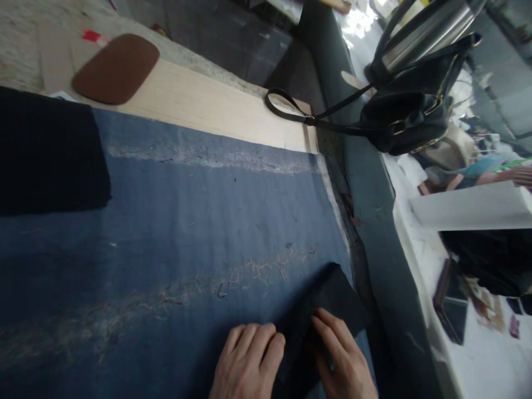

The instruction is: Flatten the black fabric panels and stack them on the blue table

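Note:
A piece of black fabric (pixel 334 296) lies at the lower right of the blue-covered table (pixel 199 210), folded or bunched between my two hands. My right hand (pixel 344 357) has its fingers bent and pinches the fabric near its middle. At the fabric's left edge, my left hand (pixel 249 360) rests with curled fingers drawn together, and its fingertips are partly hidden against the dark cloth. The lower part of the fabric runs out of view at the bottom edge.
A folded black cloth stack (pixel 50 155) lies at the left. Behind it are a brown rounded panel (pixel 116 69) and a pale wooden board (pixel 199 102). Loose threads (pixel 257 271) litter the cover. On the right, a black handbag (pixel 407 116) and a white roll (pixel 474 205) lie past a grey ledge (pixel 369 188).

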A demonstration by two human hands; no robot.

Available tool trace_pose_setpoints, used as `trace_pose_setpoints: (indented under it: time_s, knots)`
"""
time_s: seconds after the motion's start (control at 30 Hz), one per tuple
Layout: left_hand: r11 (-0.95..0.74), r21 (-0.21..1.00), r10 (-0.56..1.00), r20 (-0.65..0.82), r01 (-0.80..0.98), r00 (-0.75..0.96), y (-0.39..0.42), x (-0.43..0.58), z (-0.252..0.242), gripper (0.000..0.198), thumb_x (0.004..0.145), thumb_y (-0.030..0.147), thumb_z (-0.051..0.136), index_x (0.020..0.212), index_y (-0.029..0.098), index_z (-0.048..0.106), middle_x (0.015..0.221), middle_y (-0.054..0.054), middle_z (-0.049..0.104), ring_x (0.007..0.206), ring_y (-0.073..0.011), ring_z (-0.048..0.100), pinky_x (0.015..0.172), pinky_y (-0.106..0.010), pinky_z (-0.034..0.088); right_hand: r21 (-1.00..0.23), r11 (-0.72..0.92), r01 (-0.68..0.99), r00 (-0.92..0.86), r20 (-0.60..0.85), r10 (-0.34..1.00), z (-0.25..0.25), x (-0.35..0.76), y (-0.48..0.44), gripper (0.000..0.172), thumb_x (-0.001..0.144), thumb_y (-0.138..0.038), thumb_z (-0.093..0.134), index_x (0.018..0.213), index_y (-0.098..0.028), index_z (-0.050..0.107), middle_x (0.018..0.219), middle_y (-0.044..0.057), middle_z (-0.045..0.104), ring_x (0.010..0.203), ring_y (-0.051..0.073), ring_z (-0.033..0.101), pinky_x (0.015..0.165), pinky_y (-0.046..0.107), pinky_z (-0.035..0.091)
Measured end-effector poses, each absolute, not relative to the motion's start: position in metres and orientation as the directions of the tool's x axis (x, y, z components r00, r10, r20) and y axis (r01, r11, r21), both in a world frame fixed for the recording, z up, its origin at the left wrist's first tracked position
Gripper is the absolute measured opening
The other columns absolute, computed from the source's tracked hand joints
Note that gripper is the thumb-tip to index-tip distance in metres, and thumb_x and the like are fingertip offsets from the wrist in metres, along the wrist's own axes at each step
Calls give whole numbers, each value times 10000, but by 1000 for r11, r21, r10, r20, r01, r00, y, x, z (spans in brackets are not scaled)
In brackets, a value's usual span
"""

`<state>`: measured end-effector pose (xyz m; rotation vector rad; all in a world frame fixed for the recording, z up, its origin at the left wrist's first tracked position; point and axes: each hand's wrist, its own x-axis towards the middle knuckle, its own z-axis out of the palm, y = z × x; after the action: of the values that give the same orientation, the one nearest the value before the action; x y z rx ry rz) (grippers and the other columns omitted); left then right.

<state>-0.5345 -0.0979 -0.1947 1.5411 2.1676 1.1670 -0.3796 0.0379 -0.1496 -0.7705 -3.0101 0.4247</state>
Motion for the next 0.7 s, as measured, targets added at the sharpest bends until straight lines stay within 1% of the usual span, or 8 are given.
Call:
trace_pose_setpoints:
  time_s: [0.1,0.2,0.3,0.37,0.47,0.53,0.6,0.7]
  knots:
    - [122,733,881,230,669,-413,-98,-534,-194,268,929,183,355,992,201,615,941,-25,662,810,-183,572,737,-337,409,-266,831,488,-870,-76,486,-152,-377,37,383,864,-92,439,1227,-180,523,1228,112,559,1131,210,552,903,305,541]
    - [193,745,898,129,639,-421,-101,-536,-187,251,890,162,424,1074,203,591,1015,-32,659,888,-195,586,798,-351,431,-291,795,532,-845,-110,524,-149,-375,35,383,881,-107,437,1243,-208,512,1244,107,544,1147,222,541,922,345,535]
    - [313,700,888,25,642,-460,-111,-541,-177,409,852,206,534,1259,197,491,1183,-68,611,1014,-225,576,860,-370,448,-349,734,582,-806,-129,577,-139,-375,25,336,904,-164,459,1228,-233,514,1239,110,530,1139,238,541,923,380,529]
    - [368,662,872,-3,652,-490,-122,-547,-170,517,849,249,563,1342,200,413,1284,-87,551,1089,-238,551,890,-379,452,-396,703,590,-793,-124,596,-129,-375,13,293,911,-203,474,1197,-243,524,1201,113,536,1100,243,557,885,383,539]
    - [421,634,851,-29,649,-524,-144,-553,-159,508,871,252,543,1354,224,390,1334,-77,510,1148,-233,518,929,-388,443,-437,708,555,-816,-120,566,-120,-380,-13,270,907,-215,484,1171,-252,528,1142,107,551,1039,240,574,836,373,544]
    - [443,624,843,-46,643,-536,-160,-554,-152,471,879,227,529,1334,233,408,1322,-67,517,1151,-226,511,938,-393,437,-407,746,527,-839,-109,533,-120,-385,-31,292,885,-197,505,1172,-246,528,1126,106,560,1013,246,573,824,381,539]
    - [454,615,841,-57,645,-538,-173,-553,-145,433,880,208,525,1303,233,439,1300,-60,532,1138,-223,515,939,-401,433,-321,797,512,-854,-95,511,-123,-392,-45,293,851,-155,529,1133,-231,552,1076,103,581,967,256,572,804,397,528]
    - [457,607,844,-64,650,-533,-188,-547,-137,351,878,184,523,1225,236,510,1258,-46,560,1107,-222,528,926,-411,432,-198,837,511,-859,-90,504,-129,-400,-55,240,812,-59,505,976,-208,597,929,85,602,873,243,567,767,387,502]
